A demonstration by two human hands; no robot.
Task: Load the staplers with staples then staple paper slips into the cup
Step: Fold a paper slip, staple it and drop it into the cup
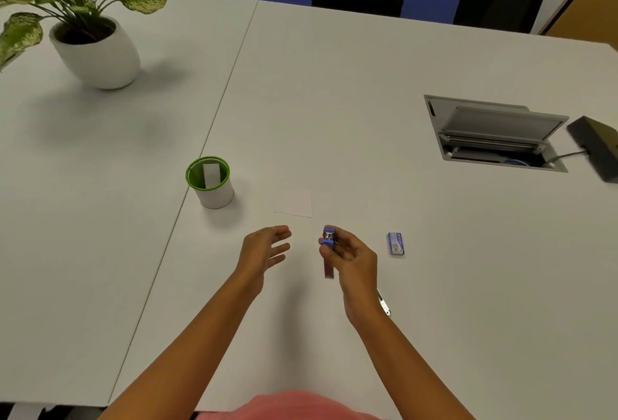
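One purple stapler point(328, 239) was held above the surface point(368, 85) by the right hand point(351, 259), whose fingers were curled round it. The left hand point(264, 249) was raised near it, holding nothing, its fingers point(281, 235) straight and apart. One paper slip point(294, 203) was seen lying flat just beyond the hands, and one more slip point(210, 175) was stood inside the single green-rimmed cup point(214, 195) to the left. One staple box point(395, 243) was laid right of the stapler. One metal item point(384, 304), partly hidden by the right wrist, could not be identified.
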